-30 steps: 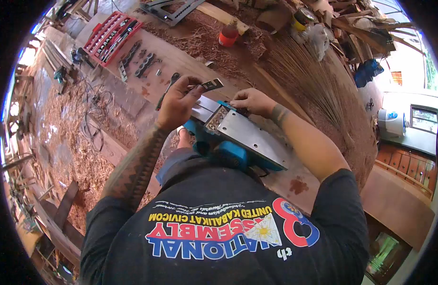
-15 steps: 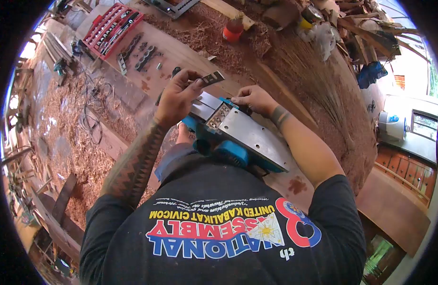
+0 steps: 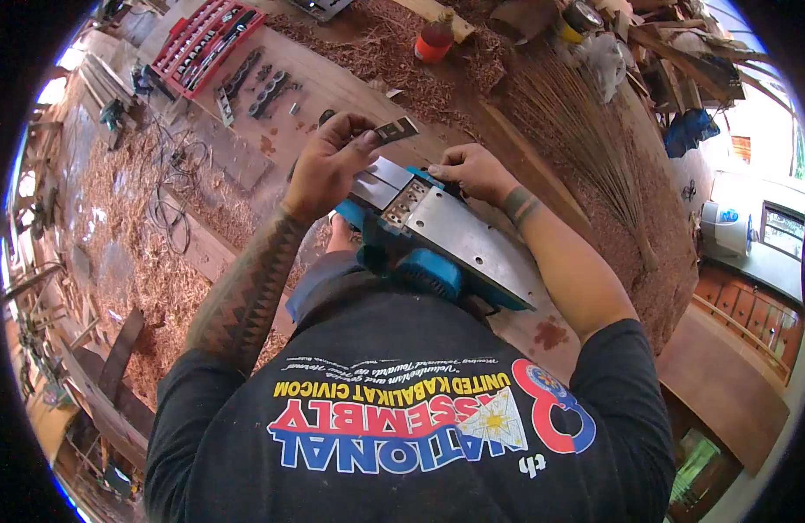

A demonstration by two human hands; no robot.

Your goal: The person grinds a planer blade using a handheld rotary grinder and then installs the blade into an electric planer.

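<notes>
An electric hand planer (image 3: 472,244), blue with a bare metal sole, lies sole-up in front of me, its cutter drum (image 3: 406,201) exposed between the two sole plates. My left hand (image 3: 333,167) is closed over the front end, pinching a flat dark planer blade (image 3: 397,131) with slots between thumb and fingers. At the far edge beside the drum, my right hand (image 3: 479,179) has its fingers curled and pressed to the planer's side. Anything small inside those fingertips is hidden.
A red socket set case (image 3: 206,48) lies open at the upper left, with metal planer parts (image 3: 267,94) and a small socket (image 3: 294,109) near it on the board. A red bottle (image 3: 433,42) stands among wood shavings. A stick broom (image 3: 586,131) lies to the right.
The view has shifted slightly. My left hand still holds the blade, turned a little, and my right hand stays at the planer's edge with hardly any movement.
</notes>
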